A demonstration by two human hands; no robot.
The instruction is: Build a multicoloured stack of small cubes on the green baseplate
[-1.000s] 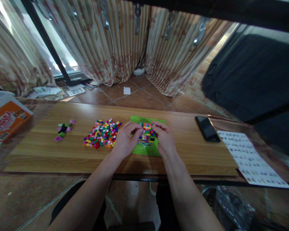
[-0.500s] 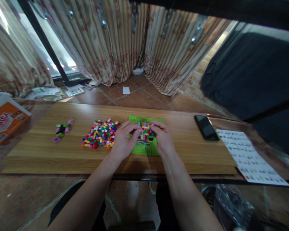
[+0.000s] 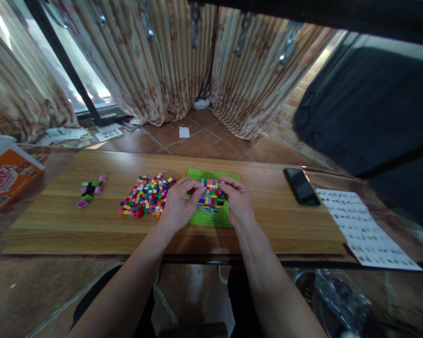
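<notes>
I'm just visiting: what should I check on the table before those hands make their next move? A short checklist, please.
1. Block build on the green baseplate: ok, it stands there between the hands.
2. Left hand holding a block: cannot tell; its grip is too small to read.
3. Right hand holding a block: cannot tell; it is at the build's right side.
4. Loose blocks nearby: ok, piled just left of the left hand.
5. Phone clear of the baseplate: ok, well to its right.
6. Printed sheet on the wooden board: not ok, it lies past the right end.
</notes>
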